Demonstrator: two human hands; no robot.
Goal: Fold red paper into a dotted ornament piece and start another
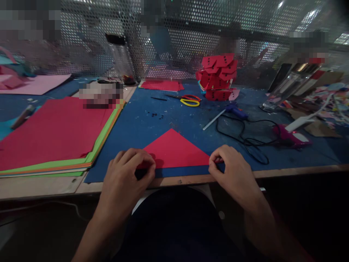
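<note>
A red sheet of paper [174, 151], folded into a triangle, lies on the blue table top with its peak pointing away from me. My left hand [128, 167] pinches its left corner, thumb and fingertips pressed together. At the opposite corner my right hand [229, 167] has the paper between thumb and forefinger. The long edge of the triangle runs between both hands, close to the table's front edge. Each hand hides the corner it holds.
Stacked coloured paper [54, 134] lies left. Behind are scissors [191, 101], red paper pieces [162, 85] and a pile of red folded shapes [218, 76]. A blue glue gun [237, 110] with a looped black cable [242, 134] lies right, near a magenta device [291, 137].
</note>
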